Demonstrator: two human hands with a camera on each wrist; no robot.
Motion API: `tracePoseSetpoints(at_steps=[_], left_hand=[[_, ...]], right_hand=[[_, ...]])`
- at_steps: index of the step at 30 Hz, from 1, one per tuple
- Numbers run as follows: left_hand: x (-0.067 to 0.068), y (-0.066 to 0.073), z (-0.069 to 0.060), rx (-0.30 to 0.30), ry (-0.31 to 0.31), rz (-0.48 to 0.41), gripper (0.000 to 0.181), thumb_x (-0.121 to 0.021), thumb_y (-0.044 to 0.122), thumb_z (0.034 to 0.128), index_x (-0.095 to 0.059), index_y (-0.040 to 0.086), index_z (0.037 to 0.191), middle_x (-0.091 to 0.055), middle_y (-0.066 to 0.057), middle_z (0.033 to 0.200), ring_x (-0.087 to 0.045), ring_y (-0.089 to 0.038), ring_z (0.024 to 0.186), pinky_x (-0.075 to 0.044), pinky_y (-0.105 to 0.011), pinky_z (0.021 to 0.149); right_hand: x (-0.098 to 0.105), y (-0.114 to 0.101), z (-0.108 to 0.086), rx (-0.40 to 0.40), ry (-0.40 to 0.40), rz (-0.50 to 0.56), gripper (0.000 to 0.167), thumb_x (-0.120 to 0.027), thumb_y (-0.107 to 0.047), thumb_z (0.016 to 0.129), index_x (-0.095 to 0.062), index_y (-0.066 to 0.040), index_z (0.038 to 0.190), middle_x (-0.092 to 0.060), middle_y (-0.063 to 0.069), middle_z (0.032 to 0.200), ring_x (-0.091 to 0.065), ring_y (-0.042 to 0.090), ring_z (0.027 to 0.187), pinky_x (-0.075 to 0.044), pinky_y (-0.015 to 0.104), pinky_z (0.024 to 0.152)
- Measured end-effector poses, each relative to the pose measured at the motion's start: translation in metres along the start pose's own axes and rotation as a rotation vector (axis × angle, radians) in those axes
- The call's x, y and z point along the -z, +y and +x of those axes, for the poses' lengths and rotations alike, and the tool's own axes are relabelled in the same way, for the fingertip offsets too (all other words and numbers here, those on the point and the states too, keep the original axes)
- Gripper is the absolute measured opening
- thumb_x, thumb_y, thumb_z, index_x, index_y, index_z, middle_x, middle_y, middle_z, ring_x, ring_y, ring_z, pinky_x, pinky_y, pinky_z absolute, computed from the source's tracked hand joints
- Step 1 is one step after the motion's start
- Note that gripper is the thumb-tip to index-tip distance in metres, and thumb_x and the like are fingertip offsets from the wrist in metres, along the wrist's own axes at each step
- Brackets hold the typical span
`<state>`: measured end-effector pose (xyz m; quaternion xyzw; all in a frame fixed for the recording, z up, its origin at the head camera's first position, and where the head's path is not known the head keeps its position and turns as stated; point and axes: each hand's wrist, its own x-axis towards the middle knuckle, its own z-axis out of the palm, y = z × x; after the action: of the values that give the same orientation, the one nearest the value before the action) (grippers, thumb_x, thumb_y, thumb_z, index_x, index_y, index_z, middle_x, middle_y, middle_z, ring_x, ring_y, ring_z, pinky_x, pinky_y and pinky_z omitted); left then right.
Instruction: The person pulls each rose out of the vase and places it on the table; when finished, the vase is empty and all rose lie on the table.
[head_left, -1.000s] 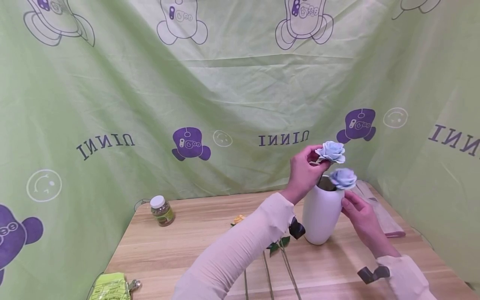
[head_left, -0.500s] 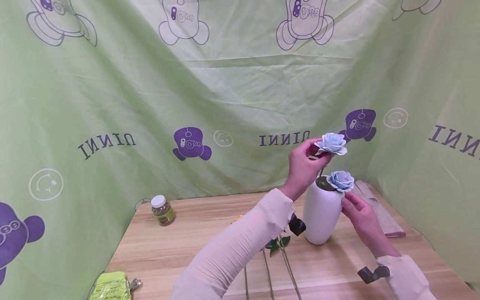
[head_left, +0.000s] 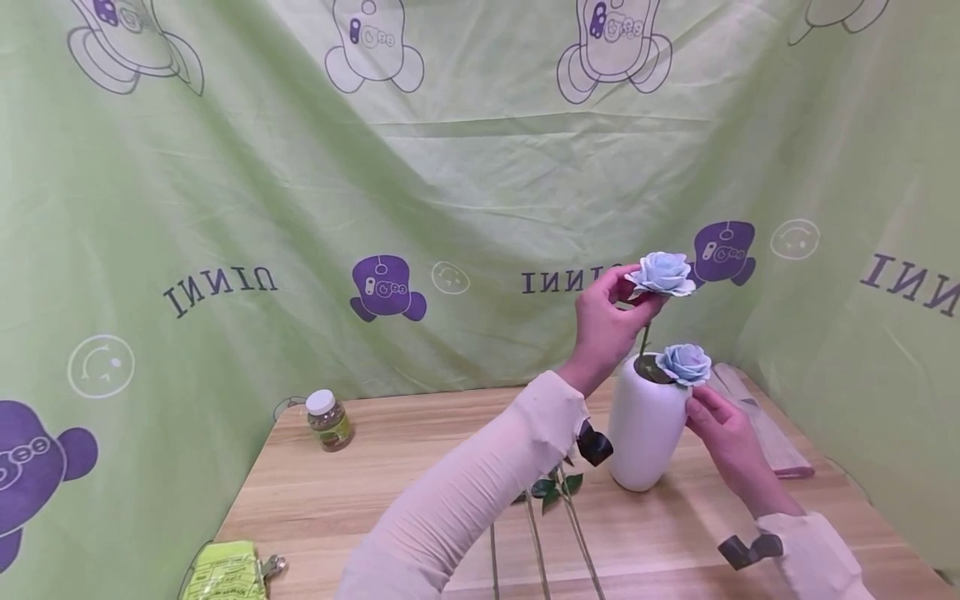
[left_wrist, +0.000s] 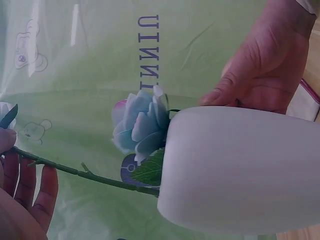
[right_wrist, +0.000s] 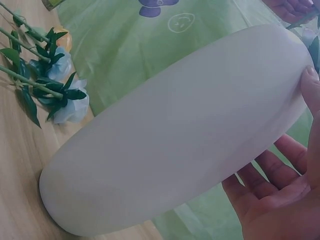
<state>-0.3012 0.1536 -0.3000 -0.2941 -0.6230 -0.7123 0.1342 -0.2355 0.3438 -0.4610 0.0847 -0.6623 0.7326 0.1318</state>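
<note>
My left hand pinches a light blue artificial rose just under its bloom. Its green stem runs down into the mouth of the white vase. A second blue rose stands in the vase, its bloom low against the rim on the right. My right hand holds the vase's upper right side, thumb near the rim and fingers behind. The vase stands upright on the wooden table. The lower end of the held stem is hidden inside it.
Several more artificial flowers lie on the table left of the vase, with stems toward me and blue blooms. A white-lidded jar stands back left. A yellow-green packet lies front left, a folded cloth behind the right hand.
My left hand has risen with its rose, and more of the stem shows above the vase rim. The lower rose has settled slightly at the rim. My right hand stays on the vase.
</note>
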Motion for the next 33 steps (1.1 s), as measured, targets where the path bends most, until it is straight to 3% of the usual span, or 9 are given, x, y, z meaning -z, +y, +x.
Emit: tracePoseSetpoints(at_steps=[8, 12, 15, 19, 21, 27, 30, 33], left_hand=[[0.005, 0.009, 0.004, 0.010, 0.028, -0.060, 0.040, -0.078, 0.000, 0.0832, -0.065, 0.000, 0.122, -0.072, -0.022, 0.107, -0.064, 0.004, 0.077, -0.062, -0.021, 0.066], [0.006, 0.016, 0.007, 0.012, 0.024, -0.071, 0.040, -0.078, 0.001, 0.0837, -0.066, -0.001, 0.122, -0.073, -0.023, 0.108, -0.067, -0.002, 0.075, -0.062, -0.023, 0.064], [0.007, 0.021, 0.010, 0.002, 0.027, -0.082, 0.040, -0.078, 0.000, 0.0841, -0.066, -0.002, 0.122, -0.073, -0.024, 0.109, -0.071, -0.013, 0.073, -0.062, -0.024, 0.062], [0.010, 0.030, 0.014, -0.018, 0.035, -0.093, 0.040, -0.077, 0.000, 0.0843, -0.066, -0.002, 0.122, -0.073, -0.024, 0.110, -0.069, -0.012, 0.072, -0.062, -0.024, 0.061], [0.012, 0.033, 0.015, -0.024, 0.036, -0.095, 0.039, -0.077, 0.000, 0.0843, -0.066, -0.002, 0.122, -0.073, -0.024, 0.111, -0.067, -0.006, 0.072, -0.062, -0.024, 0.060], [0.013, 0.042, 0.018, -0.036, 0.032, -0.084, 0.040, -0.077, 0.001, 0.0848, -0.065, -0.001, 0.123, -0.073, -0.023, 0.111, -0.067, -0.011, 0.070, -0.062, -0.024, 0.061], [0.013, 0.045, 0.020, -0.042, 0.025, -0.082, 0.041, -0.077, 0.001, 0.0846, -0.064, -0.001, 0.124, -0.073, -0.023, 0.112, -0.067, -0.011, 0.070, -0.062, -0.024, 0.062], [0.013, 0.048, 0.022, -0.053, 0.026, -0.084, 0.041, -0.078, 0.001, 0.0843, -0.064, -0.001, 0.123, -0.073, -0.023, 0.112, -0.068, -0.010, 0.070, -0.062, -0.024, 0.062]], right_hand=[[0.000, -0.001, 0.000, -0.006, 0.006, -0.016, 0.022, -0.049, -0.011, 0.105, -0.050, -0.024, 0.123, -0.065, -0.030, 0.111, -0.066, -0.010, 0.098, -0.054, 0.006, 0.083], [0.000, 0.000, 0.001, -0.017, 0.010, -0.039, 0.045, -0.049, -0.011, 0.105, -0.037, 0.003, 0.146, -0.064, -0.032, 0.111, -0.066, -0.011, 0.098, -0.053, 0.006, 0.083], [0.001, 0.000, 0.001, -0.024, 0.009, -0.051, 0.063, -0.048, -0.011, 0.105, -0.017, 0.021, 0.148, -0.063, -0.033, 0.111, -0.065, -0.011, 0.098, -0.053, 0.005, 0.083], [0.000, 0.000, 0.001, -0.017, 0.003, -0.052, 0.064, -0.048, -0.011, 0.105, -0.013, 0.023, 0.147, -0.063, -0.033, 0.112, -0.065, -0.011, 0.099, -0.053, 0.005, 0.083], [0.000, 0.000, 0.001, -0.011, -0.001, -0.053, 0.064, -0.048, -0.012, 0.105, -0.014, 0.023, 0.147, -0.063, -0.033, 0.112, -0.065, -0.011, 0.099, -0.053, 0.005, 0.084], [0.000, 0.000, 0.000, -0.011, -0.008, -0.061, 0.062, -0.049, -0.013, 0.105, -0.019, 0.019, 0.149, -0.064, -0.032, 0.112, -0.065, -0.011, 0.100, -0.053, 0.006, 0.085], [0.000, 0.000, 0.000, -0.009, -0.004, -0.043, 0.043, -0.049, -0.013, 0.105, -0.041, -0.002, 0.146, -0.065, -0.031, 0.112, -0.066, -0.011, 0.099, -0.053, 0.006, 0.084], [0.001, 0.001, 0.000, -0.005, -0.008, -0.019, 0.026, -0.048, -0.011, 0.105, -0.054, -0.025, 0.126, -0.066, -0.030, 0.112, -0.066, -0.010, 0.099, -0.054, 0.006, 0.084]])
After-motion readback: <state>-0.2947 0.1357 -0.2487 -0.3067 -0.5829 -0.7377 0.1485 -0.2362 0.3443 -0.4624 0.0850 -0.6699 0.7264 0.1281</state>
